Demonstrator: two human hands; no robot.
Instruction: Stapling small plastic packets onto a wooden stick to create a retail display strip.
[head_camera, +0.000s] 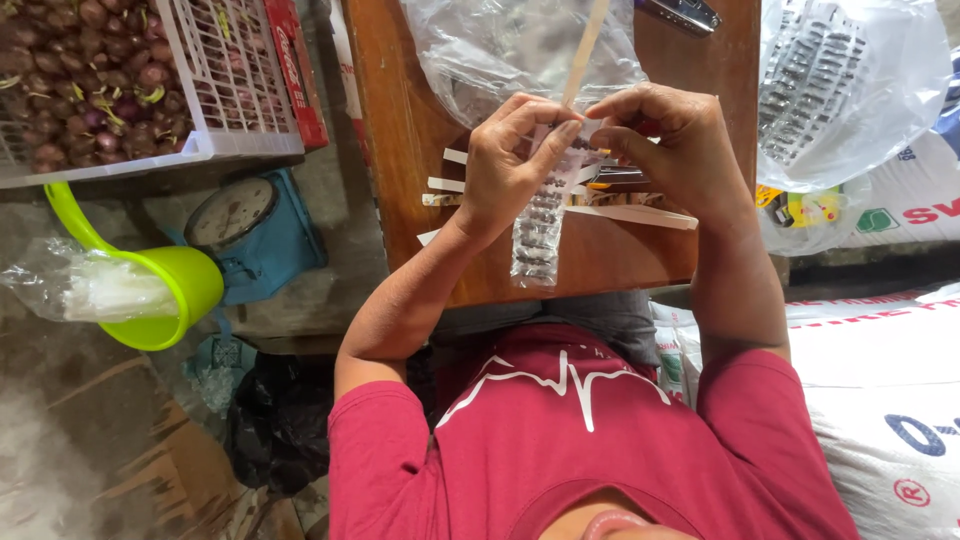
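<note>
**Handling Notes: Clear Packet Strip and Flat Wooden Stick**

While both hands work above the wooden table (400, 150), I read the left hand (510, 165) as pinching the top of a clear plastic packet strip (537, 235), with its fingers curled round the strip's upper end. The right hand (670, 140) closes on the same top end from the other side, fingertips meeting the left hand's. A flat wooden stick (585, 45) rises from between the two hands and leans up and away from the body.

**Position.** The strip hangs from the hands down over the table's near edge, in front of the red shirt (590, 440).

**Handling properties (judgement).**
- I judge the strip light and limp: it drapes under its own weight.
- The film looks slick, so I rate a pinch at the sealed top, where both hands grip now, as the soundest hold.
- The dark contents sit in small pockets; I cannot tell what they are.
- The stick looks stiff, thin and light, and is best held near its lower end.

**Count.**
- Hanging strips in hand: one.
- Sticks in hand: one.
- Pale flat slips (640, 215) lying on the table: several, partly hidden by the hands.
- Plastic bags of similar strips: two, one behind the hands (480, 50) and one to the right (850, 80).
- Blue weighing scale (255, 235): one.
- Green scoop (160, 285): one.
- White crate of shallots (110, 80): one.
</note>
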